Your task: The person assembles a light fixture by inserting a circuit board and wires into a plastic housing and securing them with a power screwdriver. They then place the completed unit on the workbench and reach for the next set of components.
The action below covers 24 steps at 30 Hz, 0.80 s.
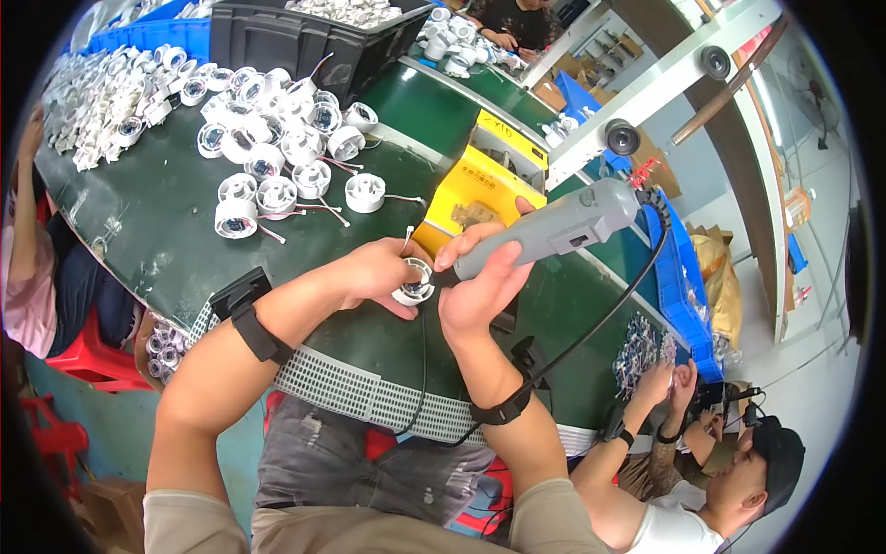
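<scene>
My left hand (380,275) grips a small round white housing (414,288) above the green bench, its open face turned up. Wrapped in my right hand (486,277) is a grey electric screwdriver (563,226), slanting with its tip end down toward the housing. Whether the bit touches a screw is hidden by my fingers. A black cord hangs in a curve from the tool's back end. Just beyond my hands stands a yellow box (471,189) with small parts inside. Left of it lie several similar white housings (277,196) with thin wires.
A large heap of white parts (115,102) covers the far left, beside a black crate (305,46). Perforated grey strip (351,388) edges the bench near me. At right, a co-worker in a black cap (780,462) handles small parts by a blue bin (683,286). Others sit left and far.
</scene>
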Each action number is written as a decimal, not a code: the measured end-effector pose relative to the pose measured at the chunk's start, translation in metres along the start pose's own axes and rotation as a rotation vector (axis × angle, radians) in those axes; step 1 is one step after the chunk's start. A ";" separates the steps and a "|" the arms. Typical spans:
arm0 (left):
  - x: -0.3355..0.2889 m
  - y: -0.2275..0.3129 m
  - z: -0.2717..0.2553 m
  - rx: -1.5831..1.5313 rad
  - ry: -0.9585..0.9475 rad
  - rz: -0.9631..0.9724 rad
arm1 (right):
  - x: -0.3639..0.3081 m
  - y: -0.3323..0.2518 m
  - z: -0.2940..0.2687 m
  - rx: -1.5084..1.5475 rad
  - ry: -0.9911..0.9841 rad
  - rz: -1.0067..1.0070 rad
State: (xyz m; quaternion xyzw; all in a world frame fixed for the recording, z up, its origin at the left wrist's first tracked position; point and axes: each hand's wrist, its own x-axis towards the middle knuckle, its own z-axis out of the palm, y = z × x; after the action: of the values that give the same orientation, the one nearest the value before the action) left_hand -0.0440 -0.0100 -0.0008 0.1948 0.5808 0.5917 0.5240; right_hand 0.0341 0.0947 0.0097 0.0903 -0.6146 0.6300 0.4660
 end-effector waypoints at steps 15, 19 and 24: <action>0.011 -0.008 -0.002 0.032 -0.012 0.036 | -0.002 0.005 0.001 -0.022 0.010 0.030; 0.010 -0.008 -0.002 0.023 -0.013 0.032 | -0.002 0.006 0.004 -0.026 0.011 0.033; 0.007 -0.011 -0.002 0.026 -0.010 0.056 | -0.006 0.007 0.003 -0.014 -0.068 0.038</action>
State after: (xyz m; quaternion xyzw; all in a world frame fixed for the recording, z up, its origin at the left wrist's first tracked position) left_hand -0.0439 -0.0070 -0.0138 0.2207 0.5803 0.5976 0.5074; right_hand 0.0309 0.0907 0.0013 0.0966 -0.6362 0.6310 0.4333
